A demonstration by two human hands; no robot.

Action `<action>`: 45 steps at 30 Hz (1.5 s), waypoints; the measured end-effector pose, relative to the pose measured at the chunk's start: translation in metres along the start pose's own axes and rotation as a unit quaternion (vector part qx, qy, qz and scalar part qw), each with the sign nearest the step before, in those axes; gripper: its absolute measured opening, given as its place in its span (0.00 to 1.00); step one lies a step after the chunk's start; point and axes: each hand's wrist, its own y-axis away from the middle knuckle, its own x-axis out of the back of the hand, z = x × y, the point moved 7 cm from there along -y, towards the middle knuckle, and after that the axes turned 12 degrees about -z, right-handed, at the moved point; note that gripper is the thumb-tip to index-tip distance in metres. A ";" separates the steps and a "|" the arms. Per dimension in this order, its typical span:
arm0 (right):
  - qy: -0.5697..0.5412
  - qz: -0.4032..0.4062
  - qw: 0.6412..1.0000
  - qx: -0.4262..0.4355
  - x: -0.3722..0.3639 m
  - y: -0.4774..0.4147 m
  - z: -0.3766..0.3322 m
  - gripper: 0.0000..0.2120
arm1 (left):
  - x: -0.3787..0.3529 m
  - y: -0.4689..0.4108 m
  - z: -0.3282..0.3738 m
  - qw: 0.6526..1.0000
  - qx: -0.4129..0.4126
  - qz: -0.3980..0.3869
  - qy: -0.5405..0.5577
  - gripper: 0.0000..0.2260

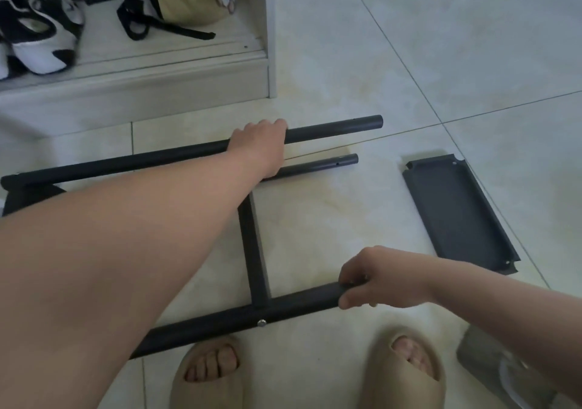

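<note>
The frame [252, 251] is matt black metal tubing; the panel [459, 213] right of it looks matt grey metal; floor tiles [441, 46] beneath shine smooth.

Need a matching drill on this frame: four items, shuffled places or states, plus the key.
Items:
1. far tube
2. near tube
3. panel
4. screw

Places or states:
A. silver, on the near tube
B. in the right hand grip
C. flat on the floor, untouched
D. in the left hand grip

Pairs: 1-D, 2-B, 3-C, 4-A
</note>
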 end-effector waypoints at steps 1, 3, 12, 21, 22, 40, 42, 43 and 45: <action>-0.001 0.004 1.000 0.005 0.001 0.001 0.000 0.12 | 0.001 -0.002 -0.001 1.000 -0.007 0.007 0.006 0.23; 0.005 0.017 1.000 0.007 0.003 0.007 -0.001 0.13 | 0.006 0.000 -0.002 0.999 -0.019 0.022 0.019 0.21; 0.145 0.154 0.977 -0.007 0.053 0.075 -0.034 0.09 | 0.103 0.068 -0.034 0.984 -0.008 0.126 0.124 0.19; 0.344 0.422 0.836 -0.066 0.104 0.204 -0.108 0.15 | 0.223 0.198 -0.068 0.917 0.026 0.287 0.275 0.10; 0.357 0.459 0.811 -0.060 0.107 0.219 -0.118 0.14 | 0.232 0.212 -0.072 0.906 0.024 0.300 0.298 0.09; -0.119 0.667 0.714 0.177 0.083 0.301 -0.141 0.21 | 0.143 0.331 -0.083 0.631 0.106 0.367 0.675 0.09; -0.248 0.633 0.707 0.193 0.079 0.287 -0.135 0.23 | 0.133 0.332 -0.084 0.626 0.110 0.360 0.684 0.08; -0.275 0.616 0.711 0.199 0.078 0.280 -0.135 0.24 | 0.129 0.333 -0.085 0.625 0.109 0.357 0.686 0.07; -0.311 0.586 0.719 0.207 0.079 0.266 -0.134 0.22 | 0.119 0.333 -0.088 0.621 0.111 0.351 0.692 0.06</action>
